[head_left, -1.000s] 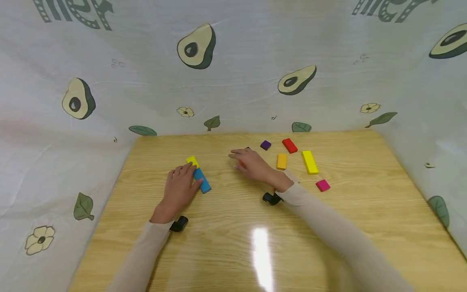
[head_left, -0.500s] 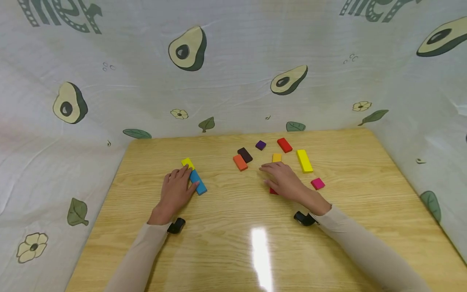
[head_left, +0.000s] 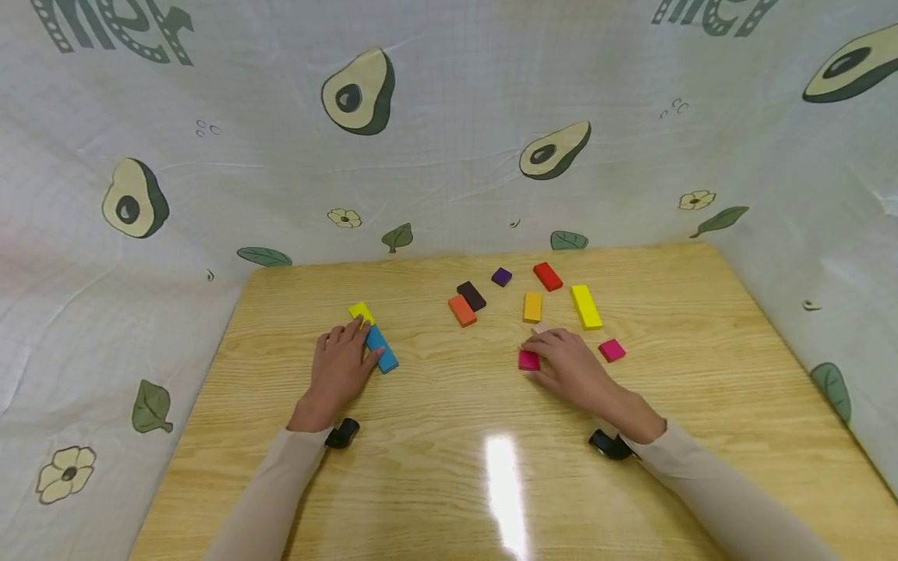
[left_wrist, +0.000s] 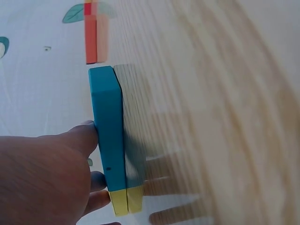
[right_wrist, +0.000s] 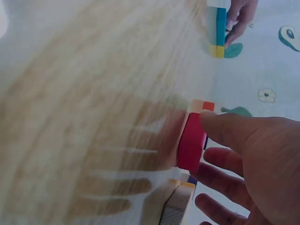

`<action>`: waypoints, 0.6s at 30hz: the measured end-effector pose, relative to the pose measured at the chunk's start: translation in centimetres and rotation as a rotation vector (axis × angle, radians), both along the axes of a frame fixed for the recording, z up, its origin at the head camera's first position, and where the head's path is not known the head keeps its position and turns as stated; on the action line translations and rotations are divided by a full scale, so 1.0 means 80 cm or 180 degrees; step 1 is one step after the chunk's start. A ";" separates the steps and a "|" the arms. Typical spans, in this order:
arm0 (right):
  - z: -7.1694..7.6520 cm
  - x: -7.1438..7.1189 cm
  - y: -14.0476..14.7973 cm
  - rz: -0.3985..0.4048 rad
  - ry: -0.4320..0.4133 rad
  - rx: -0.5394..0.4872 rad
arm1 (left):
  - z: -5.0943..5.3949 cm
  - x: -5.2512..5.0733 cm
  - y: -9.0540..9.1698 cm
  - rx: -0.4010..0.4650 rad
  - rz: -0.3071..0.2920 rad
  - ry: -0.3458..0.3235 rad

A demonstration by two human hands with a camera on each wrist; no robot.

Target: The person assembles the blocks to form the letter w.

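Head view. One wood-grain table (head_left: 421, 475), backed by one white cloth (head_left: 449, 101) printed with avocados, leaves and flowers. Left hand (head_left: 341, 364): fingers relaxed, grasping nothing firmly, resting against two pieces lying end to end: small yellow block (head_left: 361, 312) at the far end, blue block (head_left: 382, 350) at the near end. Right hand (head_left: 575, 370): thumb and fingers pinching a crimson block (head_left: 529, 361) right of the table's middle. Pale pink block (head_left: 542, 329): just beyond these fingers, partly covered. Amber block (head_left: 532, 307): beyond the pale one. Orange block (head_left: 462, 311) and dark brown block (head_left: 472, 295): side by side, touching, between the hands and farther back. Purple block (head_left: 501, 276) and red block (head_left: 548, 276): near the back edge. Long yellow block (head_left: 586, 307): right of the amber one. Magenta block (head_left: 612, 351): just right of the right hand. Two beige sleeves (head_left: 274, 487), each with a black wrist camera (head_left: 342, 434) at the cuff.

Left wrist view. Blue block, thumb tip against its side; small yellow block adjoining, fingertips at its edge; both mirrored in the tabletop.

Right wrist view. Crimson block, thumb at one end, a finger at the other; pale pink block beside it; blue and small yellow blocks well apart, by the left hand.
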State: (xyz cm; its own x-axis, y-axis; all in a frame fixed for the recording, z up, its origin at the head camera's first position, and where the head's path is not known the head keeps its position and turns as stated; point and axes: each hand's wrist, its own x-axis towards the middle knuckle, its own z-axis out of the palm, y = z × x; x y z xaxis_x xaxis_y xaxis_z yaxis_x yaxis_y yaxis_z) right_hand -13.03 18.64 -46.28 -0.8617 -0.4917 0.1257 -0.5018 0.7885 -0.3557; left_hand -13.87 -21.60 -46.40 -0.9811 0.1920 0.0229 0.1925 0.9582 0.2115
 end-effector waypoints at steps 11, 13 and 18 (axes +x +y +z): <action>-0.003 0.001 -0.002 -0.0032 0.0107 -0.0036 | -0.003 0.002 0.001 -0.0048 0.0041 0.0049; -0.002 0.001 -0.005 -0.0020 0.0133 -0.0080 | -0.003 0.002 0.002 -0.0058 0.0055 0.0040; 0.001 -0.002 -0.018 0.0076 0.0197 -0.0180 | -0.002 0.002 0.005 -0.0068 0.0068 0.0050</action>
